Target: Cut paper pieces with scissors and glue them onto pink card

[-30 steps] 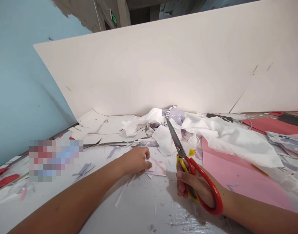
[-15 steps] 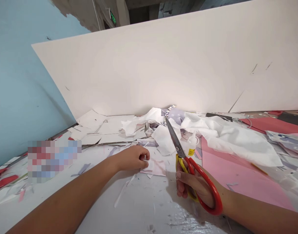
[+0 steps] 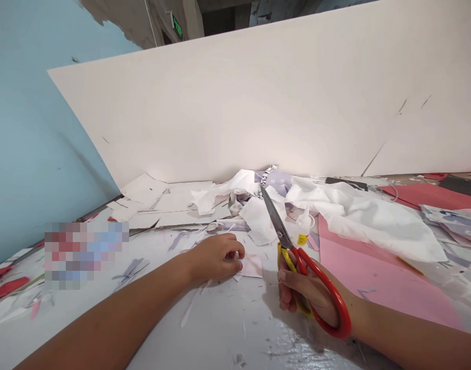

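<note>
My right hand [image 3: 297, 290] grips a pair of scissors [image 3: 316, 290] with red and yellow handles. The metal blades point up and away, lying together. Left of it, my left hand [image 3: 218, 257] rests low over the table, fingers curled and a gap between thumb and forefinger. Nothing shows in that gap. Its thumb is at the left edge of a small pale pink piece of paper [image 3: 253, 265], which the hand partly covers. Just beyond the scissors stands a small white glue bottle [image 3: 304, 228] with a yellow label.
White crumpled cloth or paper [image 3: 359, 216] and a pink sheet [image 3: 366, 267] lie at the right. Flat cardboard pieces [image 3: 181, 203] sit at the back left. A large white board [image 3: 239, 113] closes off the far side. Scraps litter the table [image 3: 204, 334].
My left hand has shifted slightly right over the small pink paper, covering the white scrap that showed by its fingertips. My right hand and the scissors have hardly moved.
</note>
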`<control>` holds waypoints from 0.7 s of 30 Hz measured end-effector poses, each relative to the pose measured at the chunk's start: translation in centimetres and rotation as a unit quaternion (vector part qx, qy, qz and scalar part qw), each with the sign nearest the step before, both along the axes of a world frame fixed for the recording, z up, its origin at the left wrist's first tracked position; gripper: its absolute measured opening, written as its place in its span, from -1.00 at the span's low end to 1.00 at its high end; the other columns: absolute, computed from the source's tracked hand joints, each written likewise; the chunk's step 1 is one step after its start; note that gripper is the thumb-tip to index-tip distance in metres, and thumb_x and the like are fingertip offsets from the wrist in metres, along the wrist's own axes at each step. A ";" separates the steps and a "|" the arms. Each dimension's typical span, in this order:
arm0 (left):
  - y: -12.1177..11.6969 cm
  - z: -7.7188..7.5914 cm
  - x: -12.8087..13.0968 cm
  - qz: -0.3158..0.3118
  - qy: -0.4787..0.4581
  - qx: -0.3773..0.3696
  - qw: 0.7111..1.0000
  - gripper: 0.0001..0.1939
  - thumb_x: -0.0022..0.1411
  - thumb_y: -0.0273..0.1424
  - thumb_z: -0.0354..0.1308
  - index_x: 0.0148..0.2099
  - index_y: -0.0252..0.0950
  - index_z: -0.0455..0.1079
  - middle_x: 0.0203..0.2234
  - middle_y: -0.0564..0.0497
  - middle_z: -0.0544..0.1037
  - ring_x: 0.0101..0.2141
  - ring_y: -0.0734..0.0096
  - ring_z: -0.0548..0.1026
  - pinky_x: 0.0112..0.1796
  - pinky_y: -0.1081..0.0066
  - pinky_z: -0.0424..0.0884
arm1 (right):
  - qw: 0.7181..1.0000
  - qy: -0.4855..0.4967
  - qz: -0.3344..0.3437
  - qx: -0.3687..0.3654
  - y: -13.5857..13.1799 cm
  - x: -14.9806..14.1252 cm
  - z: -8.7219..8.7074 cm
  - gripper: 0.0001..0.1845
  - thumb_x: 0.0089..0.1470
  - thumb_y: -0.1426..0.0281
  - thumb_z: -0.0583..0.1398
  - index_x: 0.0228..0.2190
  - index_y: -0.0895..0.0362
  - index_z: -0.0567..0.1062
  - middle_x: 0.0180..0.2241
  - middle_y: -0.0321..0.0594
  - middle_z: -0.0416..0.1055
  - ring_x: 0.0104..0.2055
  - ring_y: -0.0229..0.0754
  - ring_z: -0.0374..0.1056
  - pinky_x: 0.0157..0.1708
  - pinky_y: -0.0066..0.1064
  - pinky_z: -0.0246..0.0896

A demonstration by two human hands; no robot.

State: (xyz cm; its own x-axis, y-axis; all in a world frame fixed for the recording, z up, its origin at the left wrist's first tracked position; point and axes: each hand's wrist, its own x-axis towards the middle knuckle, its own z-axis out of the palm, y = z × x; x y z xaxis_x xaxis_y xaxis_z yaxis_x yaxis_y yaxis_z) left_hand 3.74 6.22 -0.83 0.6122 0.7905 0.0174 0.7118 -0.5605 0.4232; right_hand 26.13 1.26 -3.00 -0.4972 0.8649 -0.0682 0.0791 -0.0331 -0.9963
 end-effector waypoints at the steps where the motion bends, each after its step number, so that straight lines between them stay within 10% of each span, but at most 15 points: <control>1: 0.0 -0.2 0.0 0.000 -0.005 0.002 1.000 -0.84 0.01 -0.35 0.05 -0.31 -0.20 0.40 -0.42 0.06 0.36 -0.45 0.46 0.32 -0.41 0.47 0.21 | 1.000 -0.003 0.001 0.000 0.0 0.0 0.0 -0.76 0.04 0.25 0.07 -0.54 0.12 0.21 -0.63 -0.29 0.37 -0.59 -0.27 0.27 -0.54 -0.42 0.15; 11: 0.8 -0.9 -0.9 0.149 -0.237 -0.091 0.956 -0.74 0.12 -0.22 -0.04 -0.32 -0.29 0.35 -0.56 0.09 0.26 -0.56 0.53 0.20 -0.52 0.49 0.18 | 1.000 -0.009 0.000 0.014 -0.1 0.2 -0.1 -0.77 0.06 0.27 0.06 -0.54 0.12 0.20 -0.63 -0.30 0.38 -0.58 -0.27 0.28 -0.53 -0.42 0.15; 21: 0.5 -0.7 -0.6 0.033 -0.038 -0.004 0.999 -0.87 0.00 -0.38 0.03 -0.35 -0.24 0.36 -0.39 0.03 0.36 -0.39 0.41 0.32 -0.39 0.45 0.24 | 1.000 -0.001 0.002 -0.007 0.0 0.0 0.2 -0.73 0.03 0.23 0.09 -0.56 0.12 0.21 -0.63 -0.30 0.37 -0.58 -0.27 0.28 -0.53 -0.43 0.16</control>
State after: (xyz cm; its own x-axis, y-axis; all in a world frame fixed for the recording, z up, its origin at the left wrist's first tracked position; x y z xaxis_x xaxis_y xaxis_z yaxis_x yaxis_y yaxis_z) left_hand 3.10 6.72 -1.53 0.5555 0.8296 0.0563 0.7126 -0.5099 0.4818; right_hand 26.13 1.30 -2.76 -0.5010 0.8617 -0.0804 0.0805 -0.0460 -0.9957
